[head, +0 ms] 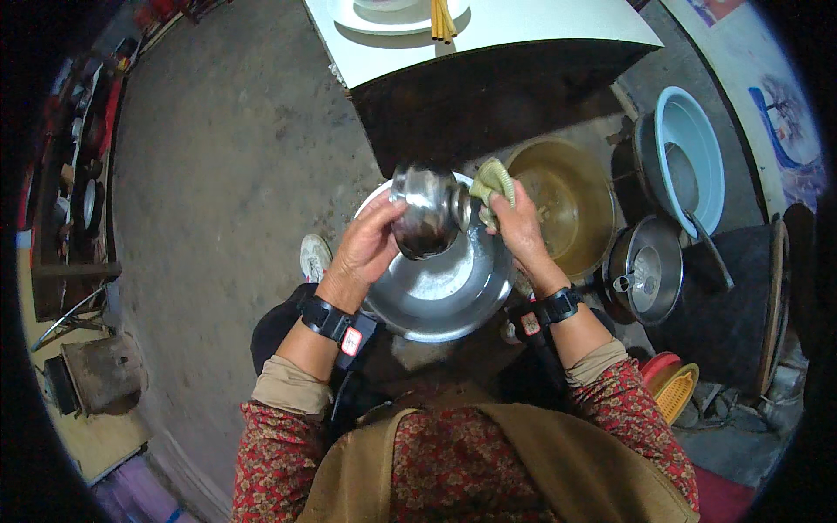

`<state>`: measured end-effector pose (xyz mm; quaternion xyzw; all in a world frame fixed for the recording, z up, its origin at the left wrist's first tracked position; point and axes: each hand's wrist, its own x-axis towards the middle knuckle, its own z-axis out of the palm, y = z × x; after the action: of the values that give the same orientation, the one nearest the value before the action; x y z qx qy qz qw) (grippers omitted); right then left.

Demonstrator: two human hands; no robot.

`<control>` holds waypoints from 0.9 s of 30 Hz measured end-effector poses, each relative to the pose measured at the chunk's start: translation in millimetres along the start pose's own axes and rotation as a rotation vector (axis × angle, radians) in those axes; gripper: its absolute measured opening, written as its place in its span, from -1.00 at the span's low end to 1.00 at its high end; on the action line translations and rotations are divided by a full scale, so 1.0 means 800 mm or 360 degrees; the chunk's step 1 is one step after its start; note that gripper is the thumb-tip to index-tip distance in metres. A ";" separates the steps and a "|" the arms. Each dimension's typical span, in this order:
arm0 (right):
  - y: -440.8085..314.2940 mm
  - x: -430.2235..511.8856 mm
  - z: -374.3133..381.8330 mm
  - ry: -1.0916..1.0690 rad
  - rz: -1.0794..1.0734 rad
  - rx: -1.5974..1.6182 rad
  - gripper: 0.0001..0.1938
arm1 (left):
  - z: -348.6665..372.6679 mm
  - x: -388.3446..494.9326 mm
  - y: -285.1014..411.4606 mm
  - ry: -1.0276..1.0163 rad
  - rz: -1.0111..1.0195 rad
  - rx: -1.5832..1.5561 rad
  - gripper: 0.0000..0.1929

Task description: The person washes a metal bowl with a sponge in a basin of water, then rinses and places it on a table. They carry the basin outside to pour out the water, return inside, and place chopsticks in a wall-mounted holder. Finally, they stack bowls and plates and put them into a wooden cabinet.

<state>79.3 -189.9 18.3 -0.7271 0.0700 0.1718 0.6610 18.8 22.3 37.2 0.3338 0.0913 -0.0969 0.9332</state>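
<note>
My left hand (369,245) grips a shiny metal bowl (425,216) by its side. The bowl is tilted over, with its narrow round foot turned towards my right. In my right hand (522,225) is a bunched yellow-green cloth (492,183), close beside that foot; whether the two touch I cannot tell. Both hands are above a wide metal basin (451,307), which stands low between my legs and has a bright, wet-looking bottom. Part of the basin's far rim is hidden behind the bowl.
A white-topped table (536,23) ahead bears a plate (392,26) and chopsticks (443,23). Rightward stand a large yellowish pot (569,202), a metal pan (664,255), a light-blue basin (709,150) and plastic baskets (677,392). Cluttered shelves (72,176) line the left.
</note>
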 end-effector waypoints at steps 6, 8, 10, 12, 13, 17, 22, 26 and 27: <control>-0.002 -0.001 0.008 -0.0282 -0.0660 -0.0398 -0.58 | 0.020 -0.005 -0.008 -0.0274 -0.0276 0.0640 -0.75; -0.004 -0.003 0.014 -0.0339 -0.0905 -0.0525 -0.54 | 0.021 -0.006 -0.010 -0.0235 -0.0324 0.0729 -0.66; -0.005 -0.011 0.022 -0.0380 -0.0974 -0.0607 -0.52 | 0.020 -0.007 -0.014 -0.0249 -0.0232 0.0774 -0.73; -0.005 -0.026 0.029 -0.0423 -0.0975 -0.0748 -0.49 | 0.018 -0.007 -0.017 -0.0188 -0.0208 0.0810 -0.77; -0.005 -0.033 0.032 -0.0431 -0.1087 -0.0904 -0.49 | 0.017 -0.007 -0.017 -0.0135 -0.0214 0.0812 -0.77; -0.004 -0.045 0.034 -0.0451 -0.1272 -0.1129 -0.51 | 0.018 -0.009 -0.017 -0.0089 -0.0159 0.1219 -0.78; 0.000 -0.018 0.023 -0.0486 -0.0570 -0.0100 -0.56 | 0.028 -0.015 -0.012 -0.0503 -0.0382 0.1195 -0.77; 0.004 -0.013 0.014 -0.0566 0.0079 0.0758 -0.58 | 0.033 -0.018 -0.004 -0.0367 -0.0322 0.0742 -0.72; 0.007 -0.013 0.012 -0.0607 0.0175 0.0887 -0.60 | 0.033 -0.018 -0.002 -0.0337 -0.0323 0.0679 -0.71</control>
<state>66.4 -182.1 16.3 -0.4683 0.0283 0.3144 0.8253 7.3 5.8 60.0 0.5001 0.0035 -0.2415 0.8316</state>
